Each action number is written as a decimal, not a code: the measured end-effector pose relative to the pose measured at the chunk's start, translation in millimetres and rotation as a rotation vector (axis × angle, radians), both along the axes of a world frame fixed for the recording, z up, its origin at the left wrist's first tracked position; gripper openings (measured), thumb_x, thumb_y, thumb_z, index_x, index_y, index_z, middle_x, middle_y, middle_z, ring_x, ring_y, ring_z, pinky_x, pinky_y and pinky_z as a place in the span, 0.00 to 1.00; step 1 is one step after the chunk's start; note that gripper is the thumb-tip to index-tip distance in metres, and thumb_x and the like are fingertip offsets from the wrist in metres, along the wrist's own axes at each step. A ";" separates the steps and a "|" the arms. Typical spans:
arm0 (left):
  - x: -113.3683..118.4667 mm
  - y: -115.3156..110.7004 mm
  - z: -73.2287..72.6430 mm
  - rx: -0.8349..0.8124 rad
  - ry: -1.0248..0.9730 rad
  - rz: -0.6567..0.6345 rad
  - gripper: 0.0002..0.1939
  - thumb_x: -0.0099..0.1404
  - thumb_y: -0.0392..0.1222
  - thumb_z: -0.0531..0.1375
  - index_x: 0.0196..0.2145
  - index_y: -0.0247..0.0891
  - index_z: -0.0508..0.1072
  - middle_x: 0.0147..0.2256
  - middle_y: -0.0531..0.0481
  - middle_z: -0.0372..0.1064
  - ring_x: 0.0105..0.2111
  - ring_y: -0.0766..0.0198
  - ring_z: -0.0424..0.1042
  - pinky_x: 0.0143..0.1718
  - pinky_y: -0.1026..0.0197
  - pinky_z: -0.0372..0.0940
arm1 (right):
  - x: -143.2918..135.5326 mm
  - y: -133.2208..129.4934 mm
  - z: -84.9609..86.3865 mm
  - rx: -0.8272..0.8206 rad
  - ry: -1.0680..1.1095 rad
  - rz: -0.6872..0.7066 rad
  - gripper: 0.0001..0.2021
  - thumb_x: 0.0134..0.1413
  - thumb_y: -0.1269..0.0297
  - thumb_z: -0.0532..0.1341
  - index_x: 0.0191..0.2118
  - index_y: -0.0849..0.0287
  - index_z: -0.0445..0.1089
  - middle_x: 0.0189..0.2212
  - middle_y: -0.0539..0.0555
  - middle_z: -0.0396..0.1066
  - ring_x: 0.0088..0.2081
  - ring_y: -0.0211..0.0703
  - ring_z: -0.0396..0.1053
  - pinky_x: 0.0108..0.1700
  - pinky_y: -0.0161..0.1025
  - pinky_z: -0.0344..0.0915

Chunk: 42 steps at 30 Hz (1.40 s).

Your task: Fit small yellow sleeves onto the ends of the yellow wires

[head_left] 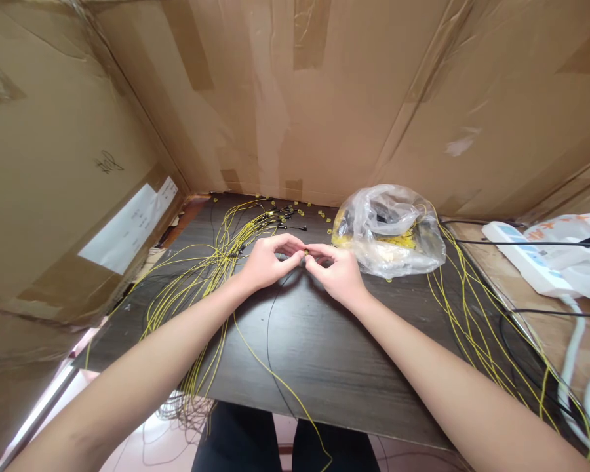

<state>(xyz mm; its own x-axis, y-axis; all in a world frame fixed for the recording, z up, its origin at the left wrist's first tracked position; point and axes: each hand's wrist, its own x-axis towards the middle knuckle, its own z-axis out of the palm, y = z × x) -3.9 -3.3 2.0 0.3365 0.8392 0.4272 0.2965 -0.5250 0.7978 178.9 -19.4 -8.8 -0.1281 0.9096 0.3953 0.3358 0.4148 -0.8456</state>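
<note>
My left hand and my right hand meet fingertip to fingertip over the middle of the dark tabletop. Both are closed in a pinch on a small dark-and-yellow piece, mostly covered by the fingers. A thin black wire runs down from beneath my left hand to the table's front edge. Left of that hand lies a bundle of yellow and black wires, with small black ends pointing to the back. Several tiny yellowish pieces are scattered behind my hands.
A clear plastic bag holding yellow pieces stands at the back right. More yellow wires trail along the table's right side. Beyond them lies a white power strip. Cardboard walls enclose the back and left.
</note>
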 end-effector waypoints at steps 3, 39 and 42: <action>-0.4 1.0 0.2 -0.026 -0.016 -0.018 0.08 0.65 0.40 0.64 0.41 0.36 0.77 0.37 0.47 0.81 0.36 0.62 0.80 0.43 0.59 0.77 | 0.5 0.2 -1.8 0.029 -0.029 -0.025 0.13 0.53 0.65 0.63 0.42 0.57 0.82 0.35 0.54 0.83 0.32 0.45 0.79 0.40 0.41 0.77; -2.2 7.5 -8.6 0.158 0.252 0.031 0.10 0.65 0.32 0.61 0.42 0.36 0.79 0.36 0.49 0.77 0.33 0.66 0.74 0.37 0.63 0.71 | -3.3 -4.5 -3.6 0.082 -0.008 0.066 0.14 0.53 0.75 0.58 0.39 0.57 0.80 0.42 0.56 0.79 0.43 0.44 0.77 0.45 0.40 0.78; -2.6 7.1 -7.9 0.174 0.268 0.030 0.10 0.65 0.32 0.61 0.43 0.36 0.80 0.35 0.49 0.77 0.34 0.65 0.74 0.38 0.63 0.71 | -2.5 -3.3 -3.7 0.060 0.022 0.072 0.11 0.55 0.72 0.60 0.38 0.58 0.79 0.40 0.56 0.78 0.42 0.45 0.77 0.43 0.40 0.78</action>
